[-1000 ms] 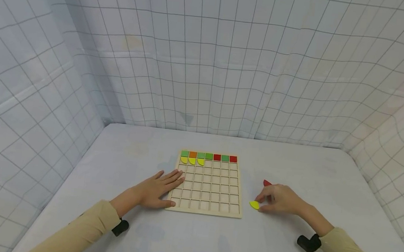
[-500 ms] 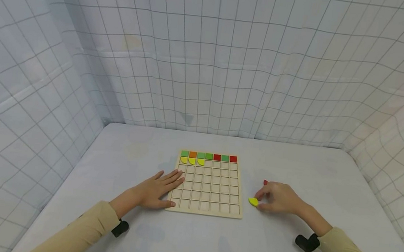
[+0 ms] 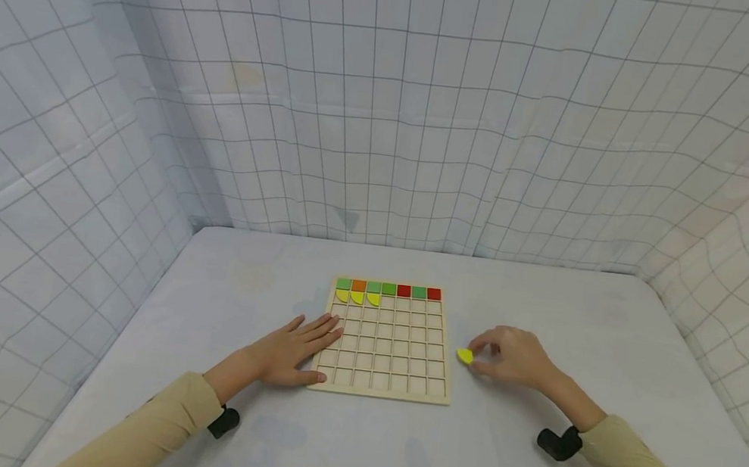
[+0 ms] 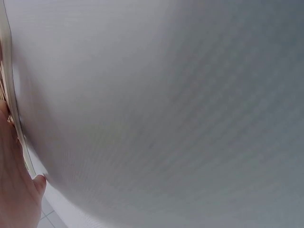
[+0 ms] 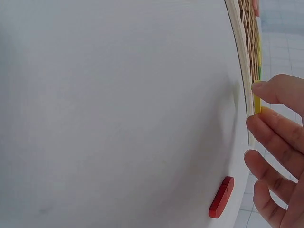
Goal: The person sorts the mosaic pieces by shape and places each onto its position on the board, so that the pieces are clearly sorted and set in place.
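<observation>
A wooden grid board [image 3: 381, 393] lies on the table. Colored squares [image 3: 388, 290] fill its far row, and three yellow quarter-circle pieces [image 3: 357, 299] sit at the left of the second row. My left hand [image 3: 289, 352] rests with spread, straight fingers on the board's left edge. Just right of the board, my right hand [image 3: 514, 357] pinches another yellow quarter-circle piece [image 3: 464, 356] between thumb and fingers. The right wrist view shows this yellow piece [image 5: 257, 97] edge-on, beside the thumb.
A red piece [image 5: 222, 197] lies on the white table below the right hand; the hand hides it in the head view. White gridded curtains [image 3: 383, 151] enclose the table at the back and sides. Black wrist cameras [image 3: 559, 443] are strapped to both wrists.
My right hand has carried the yellow piece left and away from me, closer to the board's right edge. The red piece has gone out of sight behind the hand. My left hand stays put.
</observation>
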A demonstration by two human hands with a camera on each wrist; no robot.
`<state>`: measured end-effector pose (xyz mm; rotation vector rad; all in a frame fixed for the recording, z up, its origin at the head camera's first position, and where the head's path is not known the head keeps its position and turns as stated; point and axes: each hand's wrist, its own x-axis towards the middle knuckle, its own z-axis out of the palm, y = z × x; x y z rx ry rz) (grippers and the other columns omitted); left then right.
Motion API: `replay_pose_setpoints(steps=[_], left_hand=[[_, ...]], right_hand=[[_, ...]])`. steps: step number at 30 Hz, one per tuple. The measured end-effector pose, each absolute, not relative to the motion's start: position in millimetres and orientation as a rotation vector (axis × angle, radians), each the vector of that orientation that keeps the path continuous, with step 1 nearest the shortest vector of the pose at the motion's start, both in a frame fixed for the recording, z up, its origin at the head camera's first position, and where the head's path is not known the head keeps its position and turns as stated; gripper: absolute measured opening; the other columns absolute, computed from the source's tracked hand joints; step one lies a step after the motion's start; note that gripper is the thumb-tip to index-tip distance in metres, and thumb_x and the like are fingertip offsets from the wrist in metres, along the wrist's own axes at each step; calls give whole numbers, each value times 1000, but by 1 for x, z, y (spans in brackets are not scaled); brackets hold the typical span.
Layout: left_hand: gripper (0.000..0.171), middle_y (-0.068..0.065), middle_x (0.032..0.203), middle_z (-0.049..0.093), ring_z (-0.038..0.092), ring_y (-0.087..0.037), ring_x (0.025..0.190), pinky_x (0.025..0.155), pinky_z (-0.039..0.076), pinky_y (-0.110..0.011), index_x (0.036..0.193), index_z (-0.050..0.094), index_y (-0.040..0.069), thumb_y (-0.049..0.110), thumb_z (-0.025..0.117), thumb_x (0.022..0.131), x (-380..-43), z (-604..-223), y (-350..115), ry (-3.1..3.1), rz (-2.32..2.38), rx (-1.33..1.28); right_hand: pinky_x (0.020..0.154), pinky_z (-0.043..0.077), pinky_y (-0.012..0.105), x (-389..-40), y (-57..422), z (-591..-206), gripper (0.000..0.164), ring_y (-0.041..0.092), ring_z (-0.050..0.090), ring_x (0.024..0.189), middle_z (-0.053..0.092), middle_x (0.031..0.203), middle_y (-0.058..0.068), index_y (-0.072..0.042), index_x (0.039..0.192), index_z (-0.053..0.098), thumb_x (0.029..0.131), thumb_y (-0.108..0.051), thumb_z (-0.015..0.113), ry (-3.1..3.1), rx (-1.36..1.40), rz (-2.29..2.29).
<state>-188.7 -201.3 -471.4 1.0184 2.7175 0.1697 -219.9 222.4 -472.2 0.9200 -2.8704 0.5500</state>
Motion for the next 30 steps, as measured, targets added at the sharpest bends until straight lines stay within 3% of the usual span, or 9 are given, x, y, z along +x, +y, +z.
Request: replay_pose_setpoints(steps=[12,30], left_hand=[[81,-8,163,9,11,-27,151,118,12,-57,156,16,15,58,46,94,-189,-470,-199,2704,144,990],[81,-7,163,8,10,-26,151,118,12,-56,156,15,16,59,45,94,-189,-471,-199,2709,134,986]], right_hand=[[50,36,18,-229,204,-467,23,3,46,64,69,81,-12,-19,94,77,74,-31,79,-2909,769,556],[47,36,19,-248,172,-457,25,5,48,62,72,83,-7,-16,95,77,77,-33,77,-2877,773,600]])
